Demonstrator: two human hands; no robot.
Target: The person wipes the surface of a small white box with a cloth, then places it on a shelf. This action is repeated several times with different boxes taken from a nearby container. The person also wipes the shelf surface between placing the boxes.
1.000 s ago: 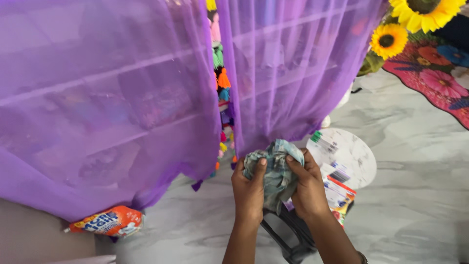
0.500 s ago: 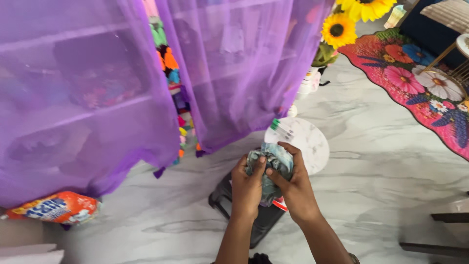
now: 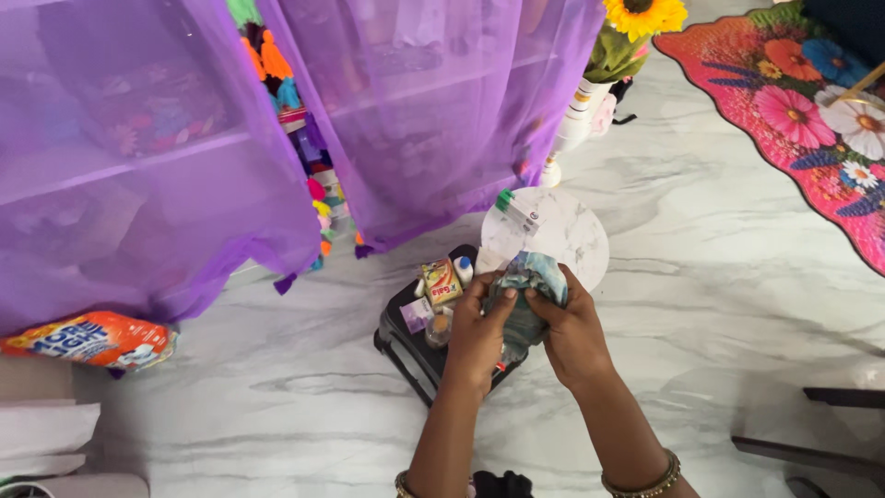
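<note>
My left hand [image 3: 479,337] and my right hand [image 3: 572,332] both grip a crumpled grey-green cloth [image 3: 527,290], bunched between the fingers at chest height. Beneath the hands sits a black tray [image 3: 398,325] on the floor, holding a yellow packet [image 3: 441,280], a small white bottle [image 3: 464,269] and a small jar [image 3: 439,327]. A round white marble-patterned board [image 3: 564,236] lies just beyond the cloth with a small packet [image 3: 518,210] on it.
Sheer purple curtains [image 3: 184,166] hang over shelves at left and centre, coloured tassels between them. An orange packet [image 3: 92,339] lies at the left. A white vase with a sunflower [image 3: 590,92] stands behind; a floral rug [image 3: 811,101] at right. Dark furniture legs [image 3: 811,447] at lower right.
The view has tilted down and shifted, bringing the black tray and its items into sight. Both hands keep kneading the cloth, now lower over the tray.
</note>
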